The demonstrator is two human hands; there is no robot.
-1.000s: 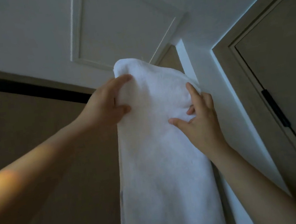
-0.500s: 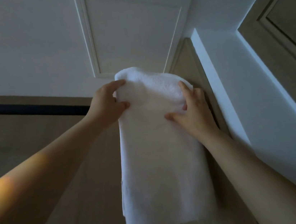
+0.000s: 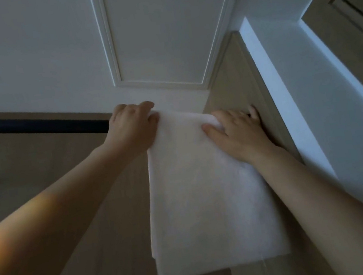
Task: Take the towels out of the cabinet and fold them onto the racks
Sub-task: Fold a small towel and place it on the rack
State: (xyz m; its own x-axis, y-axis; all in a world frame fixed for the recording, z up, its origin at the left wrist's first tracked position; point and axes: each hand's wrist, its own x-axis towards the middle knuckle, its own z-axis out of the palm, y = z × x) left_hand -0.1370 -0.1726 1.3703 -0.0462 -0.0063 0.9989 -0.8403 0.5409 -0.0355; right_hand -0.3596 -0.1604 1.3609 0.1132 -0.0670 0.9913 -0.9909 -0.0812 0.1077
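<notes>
Looking up through the head camera, I see the white ceiling (image 3: 26, 54) above the dark rail (image 3: 36, 127), with a recessed framed panel (image 3: 162, 36) set into it. Behind and below the rail is a pale wood wall (image 3: 31, 180). To the right of the rail's line a white wall strip (image 3: 310, 108) runs up to the ceiling, and beyond it is a wood door frame (image 3: 347, 4).

A white towel (image 3: 206, 191) hangs flat from the level of the rail, just right of where the visible rail ends, and falls well below it in layers whose bottom edges nearly line up. I cannot tell whether the rail runs on under the towel's top fold, because the cloth and the hands cover that stretch.

My left hand (image 3: 132, 130) is at the rail's visible end, fingers curled over the towel's top left corner and thumb on its front, gripping the cloth. My right hand (image 3: 238, 134) is at the same height, at the towel's top right corner. Its thumb lies on the front of the cloth, which wraps over the base of the index finger, and the fingers spread past the edge against the wood, so it is pinching that corner.
</notes>
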